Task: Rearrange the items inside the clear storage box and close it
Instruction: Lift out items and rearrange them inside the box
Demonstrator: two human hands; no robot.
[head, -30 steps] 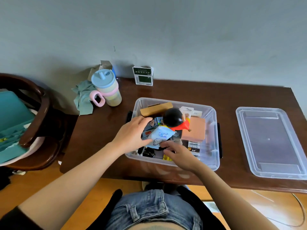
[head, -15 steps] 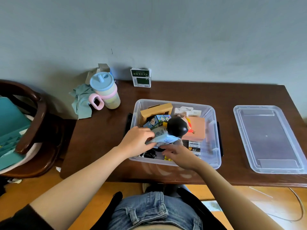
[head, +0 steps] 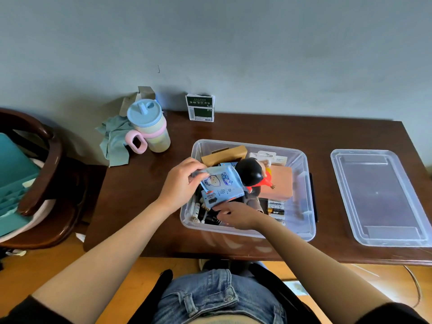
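The clear storage box stands open on the brown table, full of small items. My left hand pinches the left edge of a light blue cartoon packet lifted above the box's left half. My right hand holds the packet's lower edge from underneath, inside the box near its front wall. Beside the packet lies a doll with a black head and red shirt, leaning on a pink block. A tan cardboard box sits at the back, batteries near the front. The clear lid lies flat to the right.
A pastel tumbler with a pink handle and a green cloth sit at the table's back left. A small green-and-white carton stands against the wall. A dark wooden chair holding teal things is on the left.
The blue packet has been raised and turned face up between both hands. The doll has shifted right, against the pink block.
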